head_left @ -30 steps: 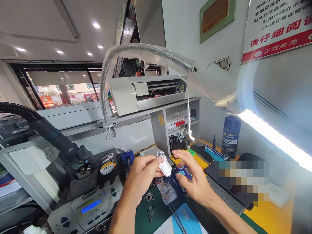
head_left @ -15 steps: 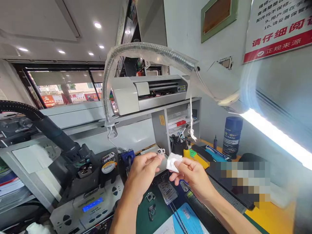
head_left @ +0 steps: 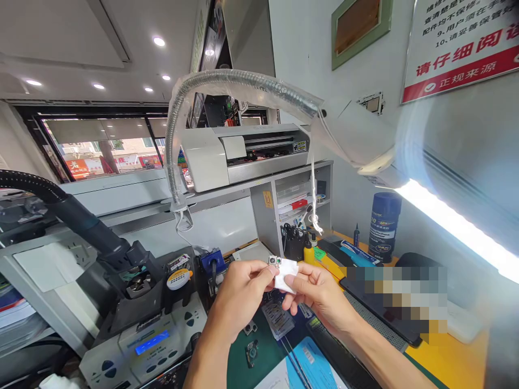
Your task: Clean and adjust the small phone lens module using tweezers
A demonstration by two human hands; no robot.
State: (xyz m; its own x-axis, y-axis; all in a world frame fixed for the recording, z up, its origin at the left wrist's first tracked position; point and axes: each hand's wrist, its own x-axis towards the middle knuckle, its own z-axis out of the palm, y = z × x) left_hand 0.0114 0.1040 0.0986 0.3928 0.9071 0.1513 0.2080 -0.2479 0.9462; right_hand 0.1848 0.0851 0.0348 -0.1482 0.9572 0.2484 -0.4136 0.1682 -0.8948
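Observation:
Between the thumb and fingers of my left hand (head_left: 245, 286) is a small phone camera module (head_left: 274, 261), its lenses facing me. My right hand (head_left: 318, 292) pinches a folded white wipe (head_left: 286, 274), whose left edge meets the module and the left fingertips. Both hands are raised over the bench. Beneath them on the green mat (head_left: 237, 364) lies another small camera part (head_left: 252, 353), and a second one is partly covered by my left wrist. A pair of tweezers (head_left: 297, 363) rests on a blue sheet (head_left: 310, 354).
At left stands a grey station with a blue display (head_left: 152, 342), below a black hose (head_left: 85, 216). A lit lamp (head_left: 458, 221) on a bendy neck arches overhead. On the right are a dark spray can (head_left: 383, 227), a yellow bottle (head_left: 308, 253) and a black tablet-like slab (head_left: 377, 308).
The wipe in my right hand has moved left and now meets the camera module. My left hand has shifted slightly right and down. The view has turned a little.

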